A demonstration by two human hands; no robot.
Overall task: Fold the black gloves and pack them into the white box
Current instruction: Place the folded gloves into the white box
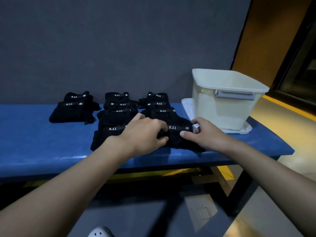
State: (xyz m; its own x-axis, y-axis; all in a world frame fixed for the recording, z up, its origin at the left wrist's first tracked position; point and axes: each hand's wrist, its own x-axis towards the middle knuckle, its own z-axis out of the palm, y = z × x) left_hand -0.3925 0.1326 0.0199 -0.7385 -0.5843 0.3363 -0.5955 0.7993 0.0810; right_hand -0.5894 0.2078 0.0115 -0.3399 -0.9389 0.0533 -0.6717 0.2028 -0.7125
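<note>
A: How will that glove (pixel 177 139) handle?
B: Light, soft and floppy, I'd judge. It will slump unless it's held at both ends. The strapped cuff looks like the firmest hold.
A: And the hands?
B: The left hand (pixel 145 134) curls its fingers round the end away from the white box (pixel 225 100). The right hand (pixel 203 132) pinches the end nearest it.
A: Its looks?
B: Black fabric, white "5.11" on the strap. It lies on the bench (pixel 34 134) just beside the box, with the other gloves (pixel 73 108) farther off.

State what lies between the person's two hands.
Head view: a black fabric glove with white 5.11 lettering, gripped by the left hand and right hand.
</note>
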